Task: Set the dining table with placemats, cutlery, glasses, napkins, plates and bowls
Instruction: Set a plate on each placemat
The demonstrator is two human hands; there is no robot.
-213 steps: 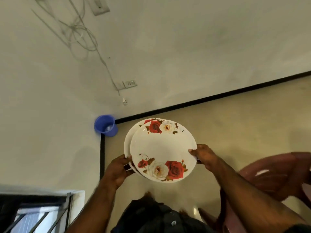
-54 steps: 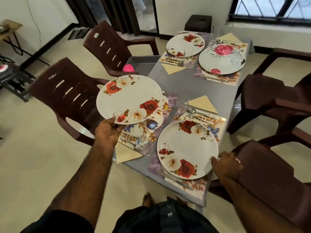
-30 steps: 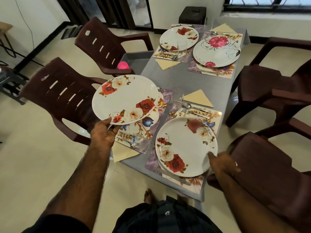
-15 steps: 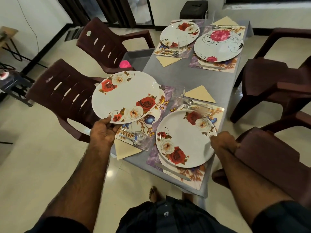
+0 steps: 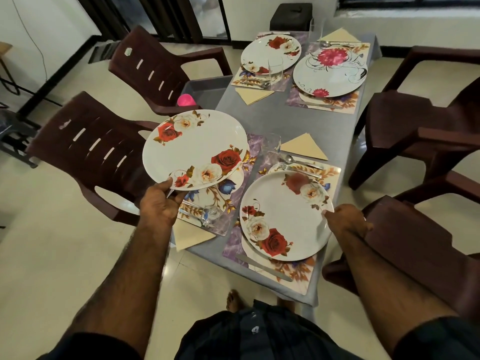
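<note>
Dinner prep: left hand [image 5: 158, 203] pinches the near rim of a rose-print plate [image 5: 194, 149], held tilted above the near-left placemat [image 5: 223, 198]. Right hand [image 5: 346, 220] grips the edge of a second plate [image 5: 285, 216], lying on the near-right placemat [image 5: 293, 271] on the grey surface [image 5: 285, 120]. Plates look stiff, glossy, prob. slick and chip-prone; best held at the rim, thumb on top, fingers under. Mats thin, flat, laminated w/ floral print.

We see a rose-patterned plate [image 5: 194, 149] held tilted above the near-left placemat [image 5: 220, 203], and a matching rose plate [image 5: 285, 216] lying on the near-right placemat [image 5: 291, 271]; two further plates [image 5: 270, 54] rest on the far placemats.
</note>
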